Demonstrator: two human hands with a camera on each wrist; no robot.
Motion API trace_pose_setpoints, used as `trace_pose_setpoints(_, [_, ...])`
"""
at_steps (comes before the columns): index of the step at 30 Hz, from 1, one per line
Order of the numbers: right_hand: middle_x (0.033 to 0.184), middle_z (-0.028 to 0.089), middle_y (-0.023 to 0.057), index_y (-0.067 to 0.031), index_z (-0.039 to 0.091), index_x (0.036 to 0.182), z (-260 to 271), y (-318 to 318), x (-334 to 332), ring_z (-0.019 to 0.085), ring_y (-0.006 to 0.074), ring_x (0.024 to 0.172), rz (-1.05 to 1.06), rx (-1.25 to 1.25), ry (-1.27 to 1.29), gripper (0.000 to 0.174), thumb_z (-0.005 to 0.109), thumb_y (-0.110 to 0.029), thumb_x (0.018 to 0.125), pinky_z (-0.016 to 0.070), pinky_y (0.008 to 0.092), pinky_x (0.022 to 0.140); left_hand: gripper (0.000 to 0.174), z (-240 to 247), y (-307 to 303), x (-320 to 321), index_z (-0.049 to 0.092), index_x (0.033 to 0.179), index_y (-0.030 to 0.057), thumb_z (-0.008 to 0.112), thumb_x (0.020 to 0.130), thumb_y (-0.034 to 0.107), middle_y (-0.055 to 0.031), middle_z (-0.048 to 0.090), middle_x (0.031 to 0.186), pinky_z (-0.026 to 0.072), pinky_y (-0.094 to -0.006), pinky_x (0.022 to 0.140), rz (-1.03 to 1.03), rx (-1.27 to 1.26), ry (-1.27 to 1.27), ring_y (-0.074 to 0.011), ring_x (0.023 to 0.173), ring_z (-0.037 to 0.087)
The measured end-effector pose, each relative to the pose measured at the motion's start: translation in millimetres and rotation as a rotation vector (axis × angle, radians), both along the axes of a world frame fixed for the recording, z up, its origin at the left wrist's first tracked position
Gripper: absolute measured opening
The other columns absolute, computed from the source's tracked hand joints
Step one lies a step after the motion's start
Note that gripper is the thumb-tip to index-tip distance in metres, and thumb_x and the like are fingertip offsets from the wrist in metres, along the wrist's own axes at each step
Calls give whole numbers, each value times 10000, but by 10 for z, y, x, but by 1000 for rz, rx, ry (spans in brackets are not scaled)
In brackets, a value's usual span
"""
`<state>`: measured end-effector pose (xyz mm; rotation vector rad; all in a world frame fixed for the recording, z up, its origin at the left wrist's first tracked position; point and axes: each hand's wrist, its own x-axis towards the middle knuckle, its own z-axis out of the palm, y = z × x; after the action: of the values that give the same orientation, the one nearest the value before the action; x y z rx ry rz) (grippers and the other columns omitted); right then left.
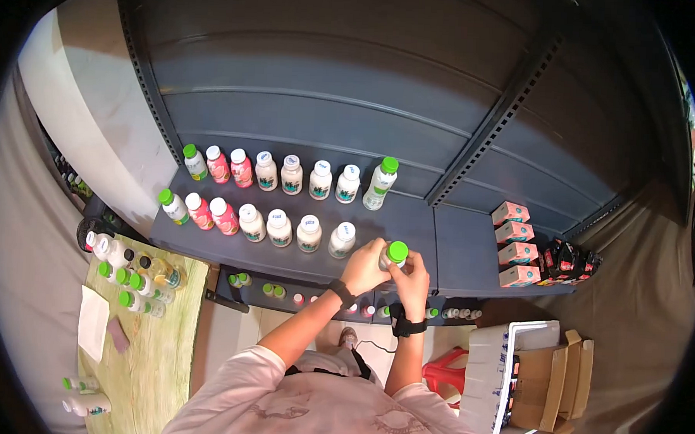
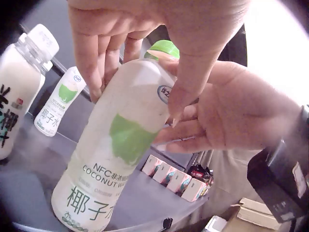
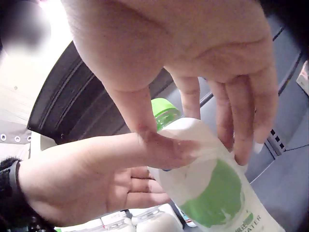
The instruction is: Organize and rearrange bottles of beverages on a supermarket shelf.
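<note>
Both hands hold a coconut water bottle with a green cap and a green label patch, near the shelf's front edge. My left hand grips its upper part from one side, thumb and fingers around the shoulder. From the other side my right hand curls round it, the thumb lying along the shoulder in the right wrist view. A row of white-capped coconut milk bottles stands just left of the hands. Behind it, a similar green-capped bottle stands in the back row.
Pink-labelled bottles continue the rows leftward on the grey shelf. Small pink boxes and dark packets are at right. A wooden table with more bottles is at left; an open cardboard box and red stool sit below.
</note>
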<state>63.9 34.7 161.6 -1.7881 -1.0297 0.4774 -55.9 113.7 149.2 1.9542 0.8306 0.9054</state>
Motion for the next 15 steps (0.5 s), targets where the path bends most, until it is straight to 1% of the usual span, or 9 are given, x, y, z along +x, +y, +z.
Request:
trace_pose_setpoints(3, [1064,682,166,0,628,1141,-22,-55,-212,676,272,949,30,17,-68,441,781,-158,760,524,370,836,487,51,-110,-263,519,1031,17,801,668,177,-186,658,966,520,-411,766,40,-43,-3,-379,910,655])
trace_pose_setpoints(6, [1058,680,167,-1,630,1138,-10,-84,-467,676,275,952,95,25,-2,447,785,-166,751,524,371,837,476,24,-194,-560,554,1027,15,806,655,171,-176,672,938,528,-406,743,86,-32,-54,-364,880,671])
trace_pose_setpoints(8, [1016,687,165,3,630,1130,25,-88,-668,682,260,913,144,25,-26,448,781,-187,754,524,363,811,470,30,-251,-796,569,1027,20,809,653,170,-178,675,943,528,-407,746,136,-45,-23,-364,890,671])
trace_pose_setpoints(9, [1003,690,164,4,630,1127,66,-84,-771,685,255,896,179,4,-29,446,779,-192,756,524,361,802,458,40,-268,-918,574,1005,22,816,657,196,-174,675,926,528,-411,742,153,-53,-33,-366,880,671])
trace_pose_setpoints(10, [990,692,164,6,629,1124,80,-77,-879,688,251,879,217,-16,-31,444,777,-197,758,524,360,793,449,37,-291,-1051,567,1007,26,804,674,212,-181,669,938,523,-432,749,159,-74,11,-380,894,660])
trace_pose_setpoints(11, [933,706,155,2,634,1105,42,-57,-992,695,241,833,252,-34,15,421,773,-208,767,527,354,758,440,31,-313,-1194,560,1009,30,792,692,228,-188,664,949,517,-453,757,168,-96,54,-395,908,650])
trace_pose_setpoints(12, [923,710,151,-1,632,1107,14,-37,-1105,698,242,834,285,-63,-4,420,771,-209,771,528,351,753,432,23,-323,-1334,553,1012,34,780,709,243,-195,658,960,512,-473,765,182,-116,97,-409,922,640])
trace_pose_setpoints(14, [903,716,144,-7,627,1112,-35,-9,-1357,705,243,835,360,-115,-45,417,768,-213,778,530,346,744,431,-63,-374,-1617,555,1006,37,778,709,257,-198,656,963,511,-476,770,250,-83,97,-412,920,637])
trace_pose_setpoints(15, [877,718,142,-21,619,1129,-28,0,-1496,710,244,853,406,-135,13,436,767,-243,785,529,346,736,433,-120,-386,-1768,555,1006,37,777,709,259,-200,656,967,511,-476,773,277,-85,115,-413,925,636])
